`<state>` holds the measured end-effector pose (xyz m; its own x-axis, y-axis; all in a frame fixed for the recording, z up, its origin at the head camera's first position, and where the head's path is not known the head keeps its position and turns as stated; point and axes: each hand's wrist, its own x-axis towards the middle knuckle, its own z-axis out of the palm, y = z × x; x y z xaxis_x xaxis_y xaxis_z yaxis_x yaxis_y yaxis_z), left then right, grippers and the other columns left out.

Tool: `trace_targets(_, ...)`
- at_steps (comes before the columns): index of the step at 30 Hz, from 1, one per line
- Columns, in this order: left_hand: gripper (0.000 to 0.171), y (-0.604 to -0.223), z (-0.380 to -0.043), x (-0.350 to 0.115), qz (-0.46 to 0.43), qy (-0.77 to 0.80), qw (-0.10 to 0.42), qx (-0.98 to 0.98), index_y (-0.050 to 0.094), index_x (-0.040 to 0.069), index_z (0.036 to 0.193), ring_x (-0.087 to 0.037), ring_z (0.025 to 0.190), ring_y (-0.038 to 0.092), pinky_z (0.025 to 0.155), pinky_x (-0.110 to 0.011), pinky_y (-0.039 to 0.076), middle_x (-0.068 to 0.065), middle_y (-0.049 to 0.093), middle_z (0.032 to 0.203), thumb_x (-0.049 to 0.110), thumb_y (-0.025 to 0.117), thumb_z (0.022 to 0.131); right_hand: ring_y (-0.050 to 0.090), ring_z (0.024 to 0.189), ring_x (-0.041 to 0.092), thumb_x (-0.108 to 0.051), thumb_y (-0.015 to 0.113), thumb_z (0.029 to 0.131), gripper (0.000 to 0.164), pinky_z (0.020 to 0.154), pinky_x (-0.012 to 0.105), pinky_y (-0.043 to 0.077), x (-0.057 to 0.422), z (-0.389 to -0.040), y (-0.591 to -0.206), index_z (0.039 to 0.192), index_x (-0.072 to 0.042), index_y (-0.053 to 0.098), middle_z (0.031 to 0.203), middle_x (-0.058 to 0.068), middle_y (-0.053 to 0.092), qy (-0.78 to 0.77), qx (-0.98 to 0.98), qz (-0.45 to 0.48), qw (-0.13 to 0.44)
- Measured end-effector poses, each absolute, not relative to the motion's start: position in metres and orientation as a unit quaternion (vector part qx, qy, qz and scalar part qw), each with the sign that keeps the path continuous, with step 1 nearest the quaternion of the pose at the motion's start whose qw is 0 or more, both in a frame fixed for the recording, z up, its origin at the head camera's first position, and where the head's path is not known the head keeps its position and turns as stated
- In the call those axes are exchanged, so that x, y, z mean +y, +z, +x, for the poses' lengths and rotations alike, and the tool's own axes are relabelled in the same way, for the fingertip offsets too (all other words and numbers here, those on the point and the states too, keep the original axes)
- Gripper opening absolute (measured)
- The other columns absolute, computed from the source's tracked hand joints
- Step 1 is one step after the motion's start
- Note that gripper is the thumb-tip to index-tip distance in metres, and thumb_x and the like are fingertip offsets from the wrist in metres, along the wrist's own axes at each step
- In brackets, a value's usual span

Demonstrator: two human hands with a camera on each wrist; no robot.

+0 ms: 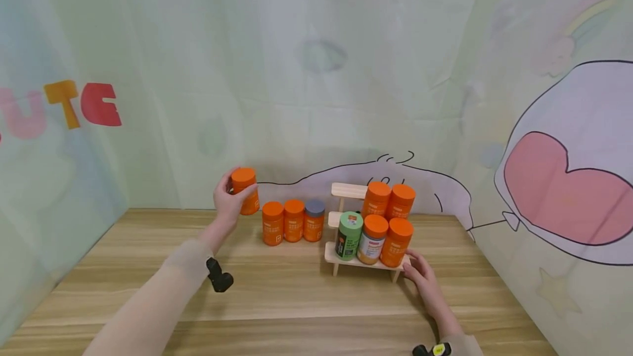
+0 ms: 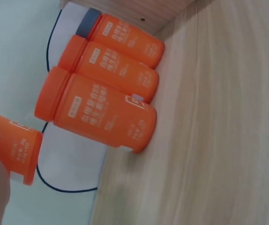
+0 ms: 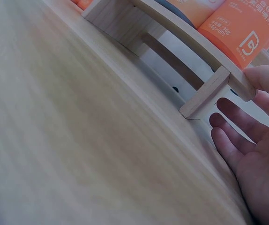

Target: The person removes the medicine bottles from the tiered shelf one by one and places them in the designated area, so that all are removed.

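Note:
My left hand [image 1: 228, 198] grips an orange supplement bottle [image 1: 245, 194] with an orange lid, held up at the back left. In the left wrist view, the base of this bottle [image 2: 15, 147] shows beside the thumb, above the table. My right hand [image 1: 422, 279] pinches the right end of the bottom step of a small wooden stepped rack [image 1: 358, 262]. In the right wrist view, its other fingers [image 3: 240, 117] spread below that step. On the bottom step stand a green bottle [image 1: 349, 238], an orange-lidded clear jar [image 1: 372, 240] and an orange bottle [image 1: 396, 243].
Two more orange bottles [image 1: 378, 196] stand higher on the rack's right side. Left of the rack, three orange bottles stand in a row on the wooden table [image 1: 277, 295]: two orange-lidded [image 1: 273, 224] and one grey-lidded [image 1: 314, 221]. A printed curtain [image 1: 247, 70] hangs behind.

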<state>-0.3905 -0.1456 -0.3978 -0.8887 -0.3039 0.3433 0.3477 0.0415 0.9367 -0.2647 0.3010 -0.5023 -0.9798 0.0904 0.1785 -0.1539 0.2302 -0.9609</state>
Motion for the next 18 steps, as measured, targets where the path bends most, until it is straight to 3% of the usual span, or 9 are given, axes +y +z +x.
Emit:
trace_targets(5,0.067,-0.413,-0.389,-0.151,-0.007,-0.691,0.206,-0.693,0.044,0.007,0.146,-0.004,0.105,0.049,0.1,-0.029,0.043,-0.008,0.053,0.133,0.005,0.073,0.085,0.055,0.094,-0.003,-0.013,0.051,0.1,0.044,0.082,0.017,0.051,0.302,-0.266,-0.504,0.138,0.006,0.041,0.111,-0.002,0.055,0.621,-0.778,0.018,0.096)
trace_targets(10,0.069,-0.431,-0.391,-0.151,-0.001,-0.682,0.19,-0.706,0.042,0.007,0.147,-0.016,0.116,0.049,0.104,-0.036,0.042,-0.016,0.05,0.14,0.007,0.073,0.086,0.055,0.094,-0.003,-0.012,0.051,0.1,0.044,0.082,0.017,0.051,0.302,-0.265,-0.506,0.139,0.005,0.041,0.111,-0.002,0.055,0.622,-0.778,0.012,0.093)
trace_targets(14,0.068,-0.443,-0.391,-0.149,0.007,-0.669,0.19,-0.718,0.042,0.004,0.147,-0.027,0.123,0.047,0.108,-0.041,0.039,-0.019,0.049,0.142,0.009,0.072,0.087,0.055,0.096,-0.003,-0.013,0.051,0.101,0.044,0.083,0.017,0.051,0.302,-0.266,-0.505,0.14,0.005,0.041,0.116,0.005,0.056,0.624,-0.776,0.012,0.091)
trace_targets(18,0.067,-0.452,-0.39,-0.146,0.015,-0.669,0.183,-0.72,0.041,0.004,0.147,-0.029,0.126,0.045,0.11,-0.041,0.037,-0.019,0.048,0.143,0.009,0.072,0.087,0.055,0.096,-0.004,-0.013,0.051,0.101,0.044,0.084,0.017,0.05,0.302,-0.266,-0.505,0.14,0.004,0.041,0.123,0.014,0.055,0.622,-0.778,0.009,0.091)
